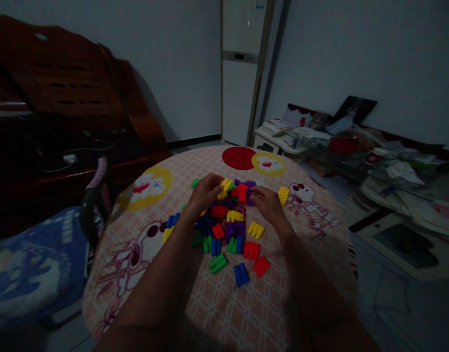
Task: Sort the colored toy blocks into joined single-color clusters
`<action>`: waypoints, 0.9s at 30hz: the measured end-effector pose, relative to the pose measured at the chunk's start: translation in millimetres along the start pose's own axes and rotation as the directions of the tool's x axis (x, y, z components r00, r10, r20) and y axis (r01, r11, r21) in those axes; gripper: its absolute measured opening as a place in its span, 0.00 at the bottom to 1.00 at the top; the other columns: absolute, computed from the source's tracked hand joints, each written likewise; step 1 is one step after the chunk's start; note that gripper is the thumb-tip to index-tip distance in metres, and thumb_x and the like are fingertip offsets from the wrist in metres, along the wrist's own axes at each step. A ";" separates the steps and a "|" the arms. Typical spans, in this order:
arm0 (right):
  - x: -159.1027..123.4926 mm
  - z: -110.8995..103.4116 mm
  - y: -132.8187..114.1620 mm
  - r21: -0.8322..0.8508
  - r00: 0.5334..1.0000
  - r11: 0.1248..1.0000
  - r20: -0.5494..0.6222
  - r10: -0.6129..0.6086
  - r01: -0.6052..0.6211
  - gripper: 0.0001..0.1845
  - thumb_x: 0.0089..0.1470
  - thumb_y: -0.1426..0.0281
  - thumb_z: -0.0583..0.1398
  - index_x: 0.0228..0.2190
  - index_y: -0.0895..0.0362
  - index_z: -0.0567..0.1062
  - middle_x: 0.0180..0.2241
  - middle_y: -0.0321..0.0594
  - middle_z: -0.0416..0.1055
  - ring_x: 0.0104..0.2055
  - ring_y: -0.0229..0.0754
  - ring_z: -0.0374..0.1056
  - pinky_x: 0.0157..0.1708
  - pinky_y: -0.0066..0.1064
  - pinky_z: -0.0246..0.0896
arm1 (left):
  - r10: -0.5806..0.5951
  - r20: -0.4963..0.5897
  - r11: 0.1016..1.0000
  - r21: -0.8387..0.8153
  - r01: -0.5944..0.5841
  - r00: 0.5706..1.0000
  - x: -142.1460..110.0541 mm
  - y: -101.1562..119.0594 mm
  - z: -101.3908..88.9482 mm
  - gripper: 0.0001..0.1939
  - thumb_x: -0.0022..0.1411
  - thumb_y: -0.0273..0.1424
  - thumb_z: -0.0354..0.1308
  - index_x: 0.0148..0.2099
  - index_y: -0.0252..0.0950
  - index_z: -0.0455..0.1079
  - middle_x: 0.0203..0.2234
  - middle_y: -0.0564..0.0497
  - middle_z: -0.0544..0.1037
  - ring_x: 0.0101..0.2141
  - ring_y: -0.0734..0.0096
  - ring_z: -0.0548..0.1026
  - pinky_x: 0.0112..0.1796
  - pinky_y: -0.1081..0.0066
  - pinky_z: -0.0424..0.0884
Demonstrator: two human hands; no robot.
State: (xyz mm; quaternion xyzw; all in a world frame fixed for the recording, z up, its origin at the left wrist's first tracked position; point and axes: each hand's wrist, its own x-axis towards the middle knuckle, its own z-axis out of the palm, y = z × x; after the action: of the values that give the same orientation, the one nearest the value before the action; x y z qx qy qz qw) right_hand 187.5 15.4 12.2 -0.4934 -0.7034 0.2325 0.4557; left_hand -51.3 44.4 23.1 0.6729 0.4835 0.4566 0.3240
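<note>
Colourful toy blocks (pixel 219 212) are heaped near the middle of the patterned tabletop (pixel 217 303). The left hand (pixel 206 192) is held with fingers bent at a yellow block (pixel 225 188); whether it is gripped cannot be told. The right hand (pixel 269 202) is placed beside a red block (pixel 241 192) and purple blocks (pixel 250 184), its grip equally unclear. A blue block (pixel 241 275) is laid apart, between the forearms.

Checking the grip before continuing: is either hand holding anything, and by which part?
The left hand is at the left side of a yellow block, the right hand beside purple blocks; whether either grips cannot be told.
</note>
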 end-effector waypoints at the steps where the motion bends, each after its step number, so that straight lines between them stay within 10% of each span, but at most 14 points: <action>1: 0.2 0.1 -0.4 0.030 1.000 0.999 -0.003 -0.010 0.010 0.16 0.54 0.69 0.59 0.43 0.56 0.80 0.41 0.43 0.79 0.39 0.43 0.75 0.41 0.34 0.69 | -0.016 0.071 0.992 -0.120 0.025 0.997 -0.8 4.9 5.3 0.19 0.54 0.39 0.60 0.45 0.34 0.72 0.35 0.48 0.80 0.35 0.65 0.77 0.37 0.67 0.73; 10: -2.1 -1.0 -6.9 0.150 0.996 0.988 0.092 0.020 -0.034 0.17 0.57 0.60 0.58 0.42 0.55 0.81 0.37 0.41 0.80 0.36 0.42 0.74 0.37 0.33 0.70 | -0.024 0.377 0.897 -0.401 0.187 0.926 -14.5 9.4 43.8 0.21 0.56 0.42 0.64 0.46 0.33 0.71 0.34 0.46 0.81 0.31 0.64 0.80 0.36 0.64 0.77; 18: 2.3 0.6 4.1 0.267 0.977 0.940 0.078 0.201 -0.215 0.19 0.44 0.63 0.65 0.38 0.58 0.81 0.28 0.39 0.78 0.27 0.42 0.72 0.27 0.31 0.68 | 0.046 0.268 0.948 -0.316 0.043 0.962 -13.6 2.8 56.5 0.19 0.56 0.38 0.63 0.47 0.33 0.71 0.40 0.44 0.81 0.38 0.62 0.80 0.40 0.62 0.77; 27: 27.5 -58.8 26.4 -0.327 0.921 0.923 -0.383 0.068 -0.205 0.12 0.47 0.67 0.61 0.33 0.58 0.82 0.33 0.44 0.80 0.36 0.47 0.74 0.41 0.36 0.67 | 0.046 0.004 0.996 -0.072 -0.046 0.999 -1.9 -5.8 28.8 0.16 0.57 0.34 0.58 0.46 0.33 0.74 0.39 0.44 0.82 0.41 0.60 0.80 0.44 0.62 0.76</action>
State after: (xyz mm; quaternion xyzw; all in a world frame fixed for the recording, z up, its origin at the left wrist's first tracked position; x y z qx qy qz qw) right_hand 248.7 43.8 31.1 -0.6517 -0.6003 0.0355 0.4622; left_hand -26.8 44.6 6.7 0.6731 0.4500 0.4791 0.3389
